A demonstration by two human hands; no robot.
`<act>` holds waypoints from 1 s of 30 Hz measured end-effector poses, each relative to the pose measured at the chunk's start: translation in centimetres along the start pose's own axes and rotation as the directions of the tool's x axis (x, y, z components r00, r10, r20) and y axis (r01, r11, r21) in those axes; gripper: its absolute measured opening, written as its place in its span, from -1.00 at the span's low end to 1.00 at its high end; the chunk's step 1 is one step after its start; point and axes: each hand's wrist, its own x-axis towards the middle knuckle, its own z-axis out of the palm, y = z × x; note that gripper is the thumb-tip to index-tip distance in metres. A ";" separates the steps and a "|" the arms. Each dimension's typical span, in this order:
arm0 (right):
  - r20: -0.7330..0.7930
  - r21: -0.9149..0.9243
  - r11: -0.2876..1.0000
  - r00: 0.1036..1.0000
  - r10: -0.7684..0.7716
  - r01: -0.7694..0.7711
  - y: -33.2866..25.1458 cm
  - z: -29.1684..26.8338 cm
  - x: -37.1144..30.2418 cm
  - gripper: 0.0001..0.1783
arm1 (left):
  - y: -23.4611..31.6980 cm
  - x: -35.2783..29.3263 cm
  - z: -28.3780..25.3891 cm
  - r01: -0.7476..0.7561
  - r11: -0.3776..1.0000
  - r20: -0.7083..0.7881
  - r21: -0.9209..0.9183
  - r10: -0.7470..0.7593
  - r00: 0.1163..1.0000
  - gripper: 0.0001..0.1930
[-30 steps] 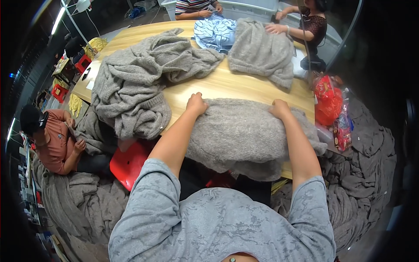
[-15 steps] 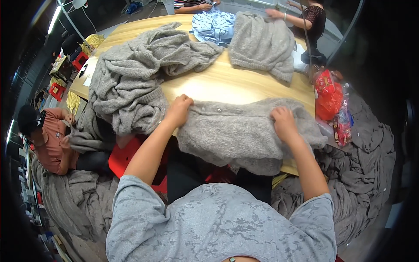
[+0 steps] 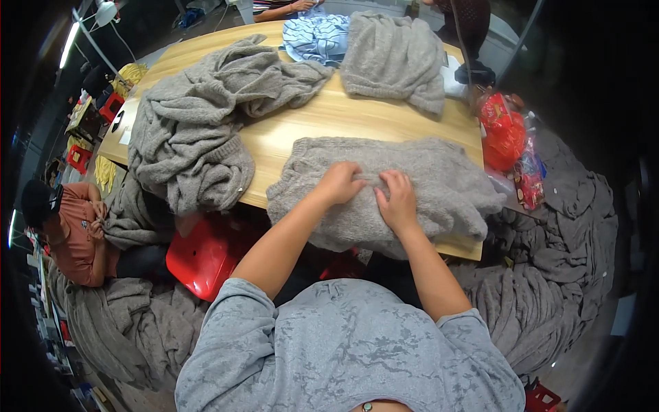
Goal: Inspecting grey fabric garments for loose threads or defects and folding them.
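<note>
A fuzzy grey knit garment lies spread along the near edge of the wooden table, partly hanging over it. My left hand rests on its middle, thumb apart from the fingers. Close beside it, my right hand touches the same knit with fingers and thumb spread. A narrow strip of fabric shows between the two hands, and neither seems to grip it. On the table's left lies a heap of grey knitwear. Another grey knit piece lies flat at the far side.
Light-blue fabric sits at the far edge of the table. Red plastic bags are at the right. Piles of grey knitwear cover the floor on both sides. A red stool and a seated co-worker are at left.
Both hands have moved inward from the garment's upper edge and right side to its middle. The garment now lies flatter on the table. The far-right person's arm has drawn back.
</note>
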 end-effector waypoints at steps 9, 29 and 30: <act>0.161 0.244 0.950 0.974 0.161 -0.197 -1.6 0.1 2.2 -0.77 | -1.1 -0.3 -0.4 0.255 0.798 0.167 -0.547 -0.194 0.967 -0.90; 0.255 0.303 0.883 0.923 0.288 -0.359 0.4 1.8 1.9 -0.83 | -1.2 -2.0 1.2 0.196 0.774 0.073 -0.603 -0.191 0.979 -0.87; 0.178 0.346 0.879 0.943 0.281 -0.327 0.6 1.7 2.0 -0.83 | -1.1 -2.3 0.7 0.176 0.795 0.042 -0.581 -0.186 0.982 -0.85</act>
